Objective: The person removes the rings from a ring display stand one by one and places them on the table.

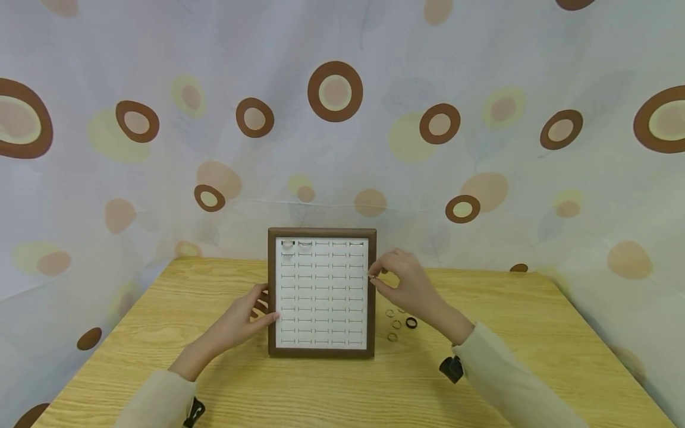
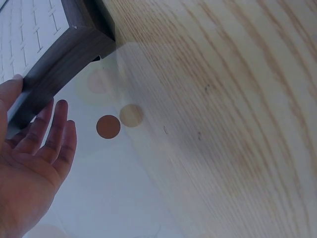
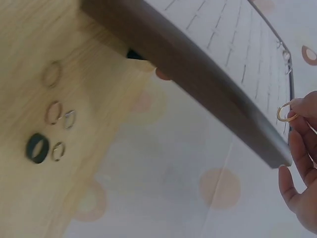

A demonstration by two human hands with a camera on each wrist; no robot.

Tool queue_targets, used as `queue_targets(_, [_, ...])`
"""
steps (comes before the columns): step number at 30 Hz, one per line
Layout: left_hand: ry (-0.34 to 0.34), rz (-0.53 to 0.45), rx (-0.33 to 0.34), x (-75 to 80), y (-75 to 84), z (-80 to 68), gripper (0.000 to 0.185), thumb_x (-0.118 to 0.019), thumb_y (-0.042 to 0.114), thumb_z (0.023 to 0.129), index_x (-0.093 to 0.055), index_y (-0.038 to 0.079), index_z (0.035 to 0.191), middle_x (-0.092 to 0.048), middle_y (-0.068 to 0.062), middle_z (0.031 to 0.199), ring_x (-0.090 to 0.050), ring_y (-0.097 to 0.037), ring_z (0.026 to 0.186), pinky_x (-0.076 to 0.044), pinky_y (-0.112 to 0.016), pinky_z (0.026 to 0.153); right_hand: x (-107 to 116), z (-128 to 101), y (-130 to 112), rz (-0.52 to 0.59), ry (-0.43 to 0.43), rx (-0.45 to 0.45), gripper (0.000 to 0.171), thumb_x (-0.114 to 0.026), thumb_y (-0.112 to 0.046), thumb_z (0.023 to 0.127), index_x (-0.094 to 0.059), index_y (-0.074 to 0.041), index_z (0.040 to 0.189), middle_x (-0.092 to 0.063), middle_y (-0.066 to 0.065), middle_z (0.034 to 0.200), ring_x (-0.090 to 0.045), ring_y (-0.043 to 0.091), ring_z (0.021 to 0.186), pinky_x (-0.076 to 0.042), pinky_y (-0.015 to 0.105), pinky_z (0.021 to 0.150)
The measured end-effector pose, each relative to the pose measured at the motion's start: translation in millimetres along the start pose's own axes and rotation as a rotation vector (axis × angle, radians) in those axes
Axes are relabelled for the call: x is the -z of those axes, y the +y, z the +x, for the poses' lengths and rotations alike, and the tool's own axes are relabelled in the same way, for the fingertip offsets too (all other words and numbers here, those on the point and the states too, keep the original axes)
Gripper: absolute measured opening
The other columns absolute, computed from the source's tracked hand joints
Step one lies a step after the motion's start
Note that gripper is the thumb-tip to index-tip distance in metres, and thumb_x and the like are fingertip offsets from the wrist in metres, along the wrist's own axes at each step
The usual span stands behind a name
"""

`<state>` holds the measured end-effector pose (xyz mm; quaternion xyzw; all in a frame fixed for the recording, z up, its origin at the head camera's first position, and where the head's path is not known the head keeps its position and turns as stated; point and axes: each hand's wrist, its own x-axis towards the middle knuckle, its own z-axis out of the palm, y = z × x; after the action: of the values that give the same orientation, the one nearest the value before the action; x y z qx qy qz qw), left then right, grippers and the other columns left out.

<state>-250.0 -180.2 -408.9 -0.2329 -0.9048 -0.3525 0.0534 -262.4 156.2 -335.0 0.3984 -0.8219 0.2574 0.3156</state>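
The left hand (image 1: 251,314), fingers straight, braces the ring tray (image 1: 322,292) on the worktop (image 1: 535,333) against sliding. The right hand (image 1: 405,284) pinches a gold ring (image 3: 284,112) at the tray's right edge, near the slots; loose rings (image 1: 398,324) lie beside.

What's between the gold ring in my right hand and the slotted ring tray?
Nothing visible. The right hand pinches the gold ring just past the ring tray's right frame edge, with the white slots beside it open.
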Motion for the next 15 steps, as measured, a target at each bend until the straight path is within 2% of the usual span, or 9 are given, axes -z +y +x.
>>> queue_targets(7, [-0.002, 0.002, -0.007, 0.3, 0.4, -0.6, 0.058, -0.06, 0.032, 0.088, -0.036, 0.001, 0.131, -0.059, -0.007, 0.105, -0.06, -0.016, 0.09, -0.05, -0.028, 0.073, 6, -29, 15, -0.017, -0.046, -0.043, 0.019, -0.073, 0.0, 0.07, -0.063, -0.012, 0.08, -0.063, -0.004, 0.078, -0.052, 0.011, 0.074, -0.042, 0.027, 0.068])
queue_targets(15, [0.0, 0.0, -0.005, -0.1, 0.6, -1.3, 0.057, -0.061, 0.031, 0.088, -0.037, 0.001, 0.131, -0.059, -0.007, 0.105, -0.06, -0.016, 0.09, -0.05, -0.027, 0.073, 4, -66, 32, -0.06, -0.208, -0.091, 0.019, -0.075, -0.002, 0.069, -0.064, -0.014, 0.077, -0.064, -0.006, 0.076, -0.053, 0.011, 0.07, -0.044, 0.026, 0.065])
